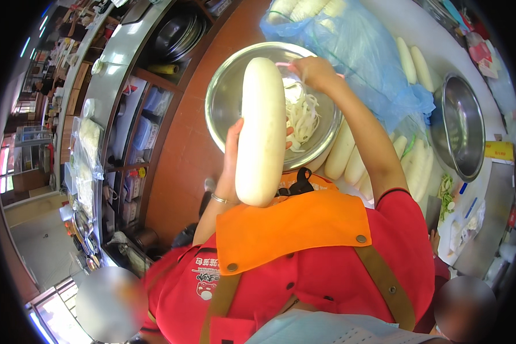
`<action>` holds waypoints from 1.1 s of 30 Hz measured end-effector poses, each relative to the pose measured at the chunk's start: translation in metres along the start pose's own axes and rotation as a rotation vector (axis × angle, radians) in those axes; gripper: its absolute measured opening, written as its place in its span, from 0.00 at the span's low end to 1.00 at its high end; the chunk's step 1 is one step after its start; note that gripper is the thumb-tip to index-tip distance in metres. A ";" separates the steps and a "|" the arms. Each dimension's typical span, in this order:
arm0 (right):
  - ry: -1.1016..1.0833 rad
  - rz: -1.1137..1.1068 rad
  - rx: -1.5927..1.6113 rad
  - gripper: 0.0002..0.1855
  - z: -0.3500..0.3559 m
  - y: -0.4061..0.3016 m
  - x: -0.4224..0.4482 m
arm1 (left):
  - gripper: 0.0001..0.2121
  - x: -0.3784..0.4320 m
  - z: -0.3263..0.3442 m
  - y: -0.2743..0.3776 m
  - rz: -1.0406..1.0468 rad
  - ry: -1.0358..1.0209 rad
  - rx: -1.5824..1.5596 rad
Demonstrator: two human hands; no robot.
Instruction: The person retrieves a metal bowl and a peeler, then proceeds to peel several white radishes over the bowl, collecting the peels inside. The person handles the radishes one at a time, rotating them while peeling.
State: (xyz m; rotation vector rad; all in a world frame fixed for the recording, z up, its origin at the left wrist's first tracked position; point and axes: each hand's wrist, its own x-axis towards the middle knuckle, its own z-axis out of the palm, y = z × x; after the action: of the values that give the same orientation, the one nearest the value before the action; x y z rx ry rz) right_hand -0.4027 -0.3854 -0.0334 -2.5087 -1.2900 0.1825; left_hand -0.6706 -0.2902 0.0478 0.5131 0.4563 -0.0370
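Observation:
A long white daikon radish [261,133] is held upright by my left hand [233,146], whose fingers wrap behind it and show at its right side. To its right, my right hand [313,74] is closed on the pink handle of a peeler [284,64]; the blade is hard to make out. Both are over a large stainless steel bowl [217,101], where pale peel strips [303,122] lie. Several more daikons [341,150] rest beside the bowl, partly hidden by my right forearm.
A blue plastic bag [352,47] with daikons stands behind the bowl. An empty steel bowl [458,124] is on the counter at right, near green trimmings [446,195] and a cleaver blade [433,213] by a co-worker's hand [434,241]. Steel counters with shelves [112,64] line the left.

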 end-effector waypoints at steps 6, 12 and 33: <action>0.162 -0.017 0.275 0.14 -0.062 -0.061 -0.060 | 0.36 0.010 -0.023 0.010 0.066 -0.025 0.073; 0.301 -0.388 0.370 0.08 -0.062 -0.126 -0.145 | 0.35 0.035 -0.036 0.015 0.041 0.091 -0.024; 0.037 0.023 -0.216 0.16 -0.007 0.011 -0.026 | 0.33 0.011 -0.009 0.001 -0.022 -0.077 0.050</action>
State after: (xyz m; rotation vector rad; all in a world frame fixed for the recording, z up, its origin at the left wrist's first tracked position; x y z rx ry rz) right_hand -0.4073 -0.4141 -0.0309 -2.6938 -1.3303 0.0017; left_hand -0.6641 -0.2842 0.0366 0.5543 0.3865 -0.0890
